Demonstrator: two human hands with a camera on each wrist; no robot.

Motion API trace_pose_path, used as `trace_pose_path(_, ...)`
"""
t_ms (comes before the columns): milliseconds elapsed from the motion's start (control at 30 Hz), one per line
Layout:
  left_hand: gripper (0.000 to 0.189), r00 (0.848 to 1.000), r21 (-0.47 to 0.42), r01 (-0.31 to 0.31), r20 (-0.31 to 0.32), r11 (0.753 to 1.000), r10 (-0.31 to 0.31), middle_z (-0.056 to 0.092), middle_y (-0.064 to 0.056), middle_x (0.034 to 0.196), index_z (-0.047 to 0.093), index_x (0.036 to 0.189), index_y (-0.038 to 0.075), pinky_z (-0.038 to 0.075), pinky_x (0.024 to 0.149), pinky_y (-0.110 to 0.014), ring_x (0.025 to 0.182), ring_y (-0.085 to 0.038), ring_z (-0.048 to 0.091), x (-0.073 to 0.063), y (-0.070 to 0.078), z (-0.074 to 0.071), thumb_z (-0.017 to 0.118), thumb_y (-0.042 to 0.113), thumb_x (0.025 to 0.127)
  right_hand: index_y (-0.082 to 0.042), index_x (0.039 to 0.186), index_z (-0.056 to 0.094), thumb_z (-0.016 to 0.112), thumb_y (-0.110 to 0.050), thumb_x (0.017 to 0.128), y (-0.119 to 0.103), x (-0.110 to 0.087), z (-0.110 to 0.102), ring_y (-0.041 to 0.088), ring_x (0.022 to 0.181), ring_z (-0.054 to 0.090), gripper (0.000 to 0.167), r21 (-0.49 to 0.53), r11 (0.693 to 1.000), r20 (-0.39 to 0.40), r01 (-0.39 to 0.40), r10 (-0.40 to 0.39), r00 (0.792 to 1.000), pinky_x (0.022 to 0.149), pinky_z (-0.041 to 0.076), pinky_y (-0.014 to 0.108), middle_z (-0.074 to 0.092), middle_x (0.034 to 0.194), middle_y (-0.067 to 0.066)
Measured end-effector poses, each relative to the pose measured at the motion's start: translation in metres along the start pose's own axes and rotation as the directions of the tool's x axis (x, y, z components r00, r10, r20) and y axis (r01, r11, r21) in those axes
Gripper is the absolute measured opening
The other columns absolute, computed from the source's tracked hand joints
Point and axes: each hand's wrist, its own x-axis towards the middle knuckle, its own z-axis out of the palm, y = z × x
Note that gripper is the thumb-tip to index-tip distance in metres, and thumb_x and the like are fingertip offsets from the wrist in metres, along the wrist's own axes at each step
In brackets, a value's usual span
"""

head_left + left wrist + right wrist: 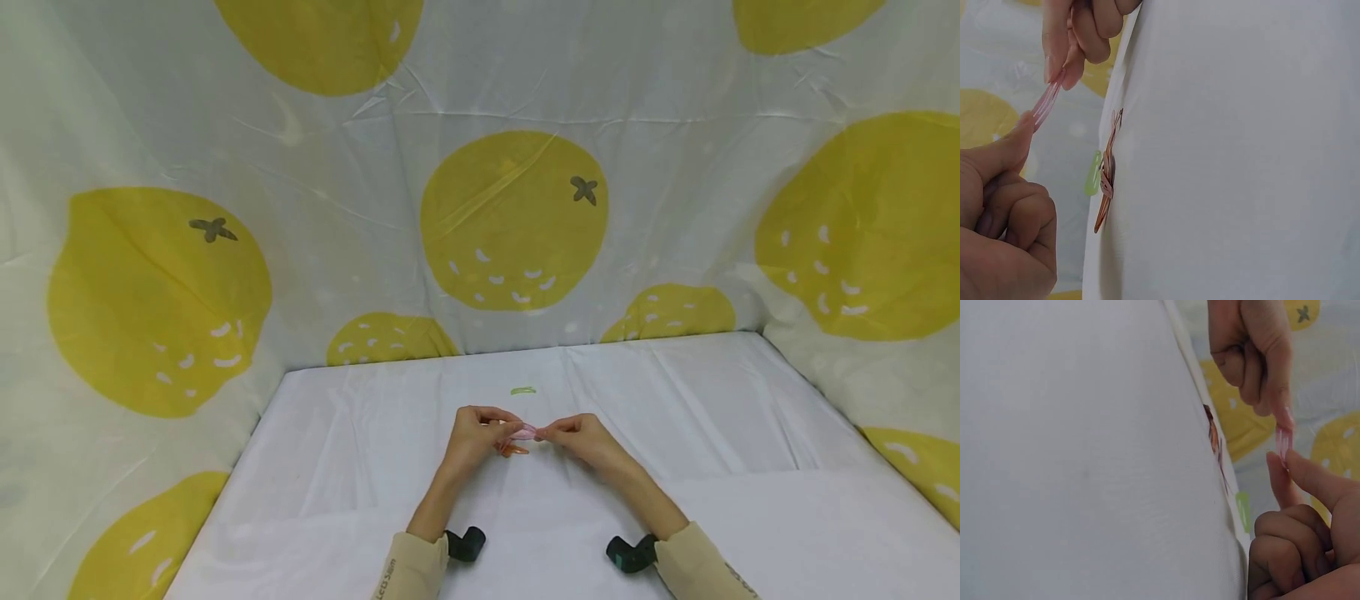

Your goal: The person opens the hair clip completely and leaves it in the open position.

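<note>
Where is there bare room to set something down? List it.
The white table is bare right of the right hand to its right edge, and left of the left hand to its left edge; a smaller patch lies between the forearms. Crowded: the middle, where both hands pinch the pink clip near orange-brown clips, with the green clip beyond.
</note>
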Motion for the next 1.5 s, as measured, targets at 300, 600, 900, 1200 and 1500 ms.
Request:
trace_pose_path(300,0.017,0.999,0.018,-0.006,0.031,1.0,0.005,0.075,-0.023,0.083,0.082,0.094,0.001,0.046,0.055,-0.025,0.061,-0.013,0.057,-0.0024,0.0031,-0.0003,0.081,0.017,0.089,-0.006,0.099,0.083,0.078,-0.028,0.092,0.0001,0.0015,-0.0018,0.007,0.099,0.063,0.023,0.021,0.999,-0.093,0.047,-0.045,0.995,0.088,0.047,0.027,0.08,0.101,0.001)
trace_pose_path(600,0.02,0.996,-0.032,-0.055,0.071,0.998,0.058,0.051,-0.006,0.055,0.082,0.102,0.002,0.038,0.051,-0.02,0.048,-0.008,0.044,-0.0027,0.001,-0.0013,0.085,0.009,0.084,-0.005,0.098,0.083,0.076,-0.024,0.094,-0.0018,0.0026,-0.0007,0.008,0.097,0.062,0.021,0.029,0.999,-0.126,0.015,-0.011,0.992,0.09,0.043,0.029,0.08,0.099,0.002)
trace_pose_path(900,0.012,0.995,-0.02,-0.102,0.003,0.995,0.102,0.055,0.0,0.057,0.084,0.093,0.004,0.031,0.047,-0.018,0.05,-0.004,0.037,-0.0011,0.0016,0.0003,0.086,0.011,0.084,-0.006,0.105,0.082,0.074,-0.027,0.096,-0.0021,0.0019,-0.0029,0.009,0.103,0.062,0.023,0.035,0.998,-0.094,0.053,-0.05,0.994,0.091,0.043,0.029,0.08,0.108,0.004)
trace_pose_path(1200,0.013,0.993,-0.057,-0.114,-0.006,0.992,0.114,0.076,-0.022,0.086,0.082,0.089,-0.004,0.048,0.05,-0.022,0.061,-0.014,0.059,-0.0016,0.0029,0.0012,0.084,0.009,0.086,-0.005,0.105,0.082,0.073,-0.022,0.097,0.0004,0.0054,0.0007,0.005,0.102,0.065,0.021,0.051,0.99,-0.157,0.132,-0.122,0.98,0.09,0.048,0.023,0.08,0.107,0.009)
trace_pose_path(1500,0.013,0.993,-0.114,-0.108,0.034,0.988,0.113,0.069,-0.037,0.087,0.081,0.088,-0.004,0.057,0.052,-0.035,0.055,-0.024,0.06,-0.0029,0.0042,0.0013,0.084,0.008,0.086,-0.008,0.092,0.084,0.084,-0.025,0.088,-0.0044,0.0,0.0038,0.006,0.066,0.047,0.018,0.063,0.979,-0.258,0.196,-0.174,0.95,0.061,0.039,0.02,0.063,0.068,-0.006)
